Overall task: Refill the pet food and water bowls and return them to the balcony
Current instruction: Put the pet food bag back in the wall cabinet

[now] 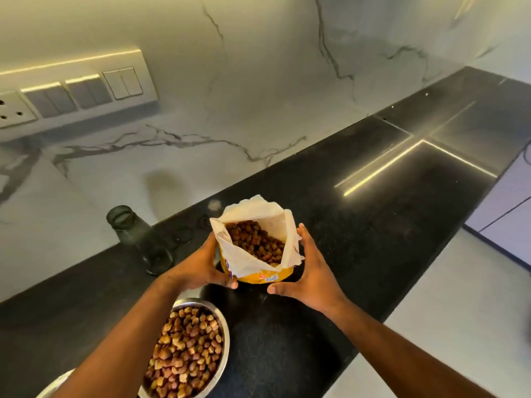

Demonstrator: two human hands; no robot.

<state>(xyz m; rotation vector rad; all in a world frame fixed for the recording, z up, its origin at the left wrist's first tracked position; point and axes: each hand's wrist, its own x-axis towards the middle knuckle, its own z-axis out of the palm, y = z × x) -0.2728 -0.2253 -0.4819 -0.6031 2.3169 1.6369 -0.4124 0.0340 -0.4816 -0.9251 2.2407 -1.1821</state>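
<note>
A yellow pet food bag (260, 275) with a white inside stands upright and open on the black counter (359, 239), brown kibble showing in its mouth. My left hand (201, 268) grips the bag's left side. My right hand (309, 265) lies along its right side with fingers fairly straight, thumb near the bottom. Below the bag, a steel bowl (222, 366) full of brown kibble sits on the counter, partly hidden by my left forearm. The rim of a second steel bowl (54, 384) peeks in at the bottom left.
An empty dark glass jar (135, 234) stands left of the bag against the marble backsplash. A switch and socket panel (77, 90) is on the wall at upper left. The counter's front edge runs diagonally at right, with white floor and cabinet fronts (508, 214) beyond.
</note>
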